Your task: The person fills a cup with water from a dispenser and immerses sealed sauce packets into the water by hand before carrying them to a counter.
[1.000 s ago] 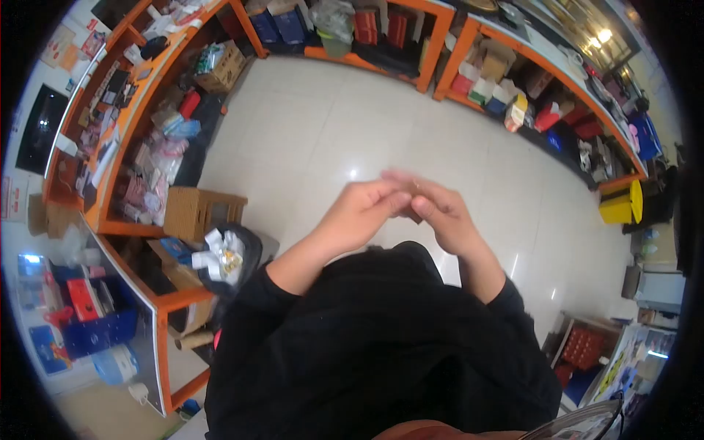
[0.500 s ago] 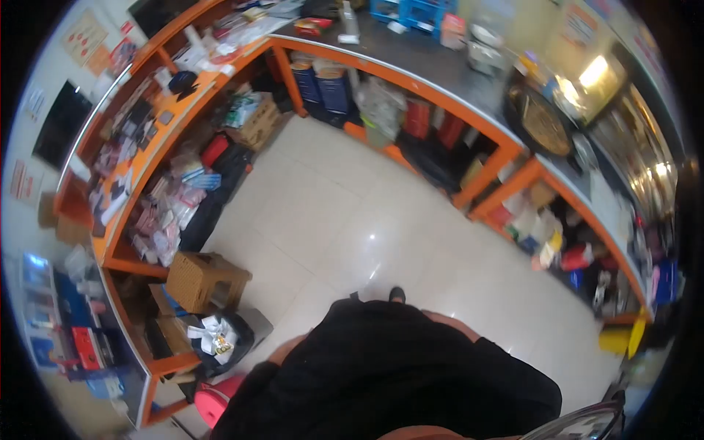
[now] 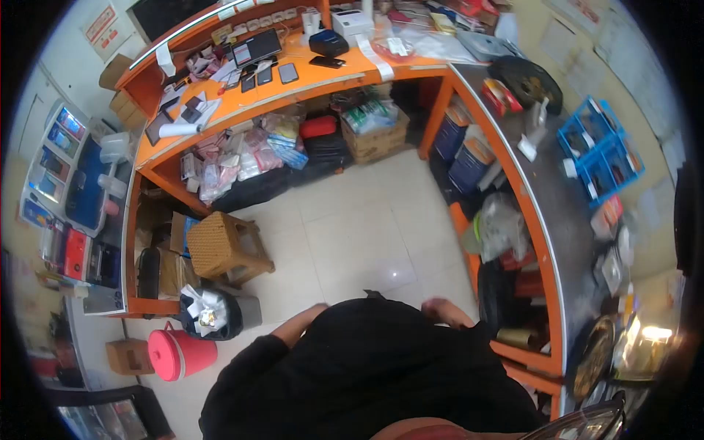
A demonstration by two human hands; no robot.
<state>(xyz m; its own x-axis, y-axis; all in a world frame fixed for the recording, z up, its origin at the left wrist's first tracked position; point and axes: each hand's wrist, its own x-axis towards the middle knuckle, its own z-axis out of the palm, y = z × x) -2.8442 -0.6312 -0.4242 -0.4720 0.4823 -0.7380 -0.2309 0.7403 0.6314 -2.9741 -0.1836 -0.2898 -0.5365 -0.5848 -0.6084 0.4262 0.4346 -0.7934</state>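
Low in the view, my left hand point(image 3: 317, 311) hangs beside my black top point(image 3: 367, 359), its fingers mostly hidden by the cloth. On the other side my right hand point(image 3: 438, 309) hangs over the tiled floor, small and blurred, and I cannot make out its fingers. Neither hand visibly touches any object. Nearest on the left are a woven-pattern brown stool point(image 3: 213, 246) and a black-lined bin point(image 3: 238, 315) with white paper in it. A plastic bag point(image 3: 502, 227) on the right-hand shelf is closest to my right hand.
An orange counter point(image 3: 323, 82) ahead carries phones point(image 3: 289, 72), a white printer point(image 3: 353, 23) and papers. A dark worktop point(image 3: 546, 191) runs along the right, with a blue basket point(image 3: 601, 150). Below sit a cardboard box point(image 3: 375, 139) and packets. A pink cooler point(image 3: 180, 353) stands at left.
My view has swung left, bringing the orange counter to the front and the dark worktop to the right. Both hands now show beside my body.
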